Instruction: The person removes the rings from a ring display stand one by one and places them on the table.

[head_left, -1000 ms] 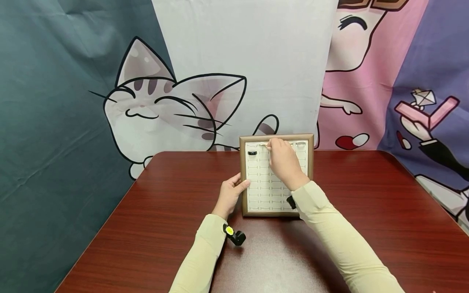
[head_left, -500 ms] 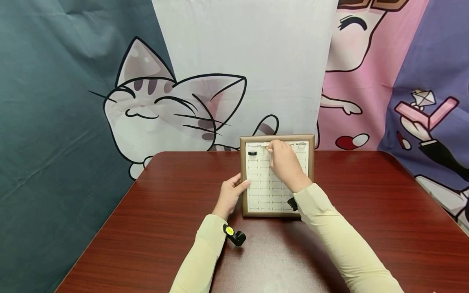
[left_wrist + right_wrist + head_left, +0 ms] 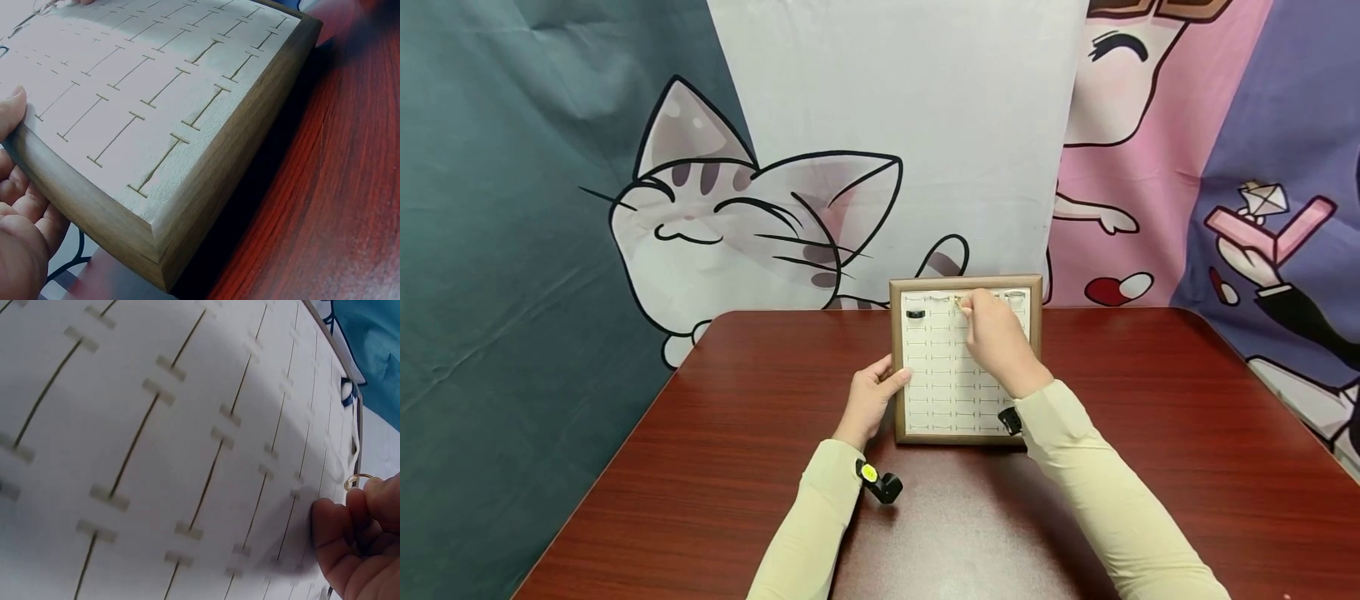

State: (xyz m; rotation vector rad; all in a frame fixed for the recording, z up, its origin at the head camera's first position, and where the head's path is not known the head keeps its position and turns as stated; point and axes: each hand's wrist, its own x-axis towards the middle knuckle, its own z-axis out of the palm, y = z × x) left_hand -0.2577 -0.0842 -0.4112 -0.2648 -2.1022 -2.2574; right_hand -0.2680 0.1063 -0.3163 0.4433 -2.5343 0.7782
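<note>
A slotted white ring display board (image 3: pixel 940 367) in a wooden frame (image 3: pixel 898 417) stands propped upright on the table. My left hand (image 3: pixel 868 404) grips the frame's left edge, thumb in front and fingers behind, as the left wrist view also shows. Near the middle of the top row, my right hand (image 3: pixel 997 340) pinches a small gold ring (image 3: pixel 356 480) between thumb and fingertips, close against the board. A wide black ring (image 3: pixel 915 314) sits in the second row at the left. At the top right sits a slim ring (image 3: pixel 1014 294).
The glossy red-brown table (image 3: pixel 760 375) spreads around the frame. Behind its far edge hangs a cartoon-printed cloth (image 3: pixel 820 75). Small black cameras (image 3: pixel 880 483) are strapped at both wrists, and the right forearm passes before the frame's lower right corner.
My right hand has slid to the right along the top row with the gold ring. The left hand keeps its hold on the frame, which stays nearly in place.
</note>
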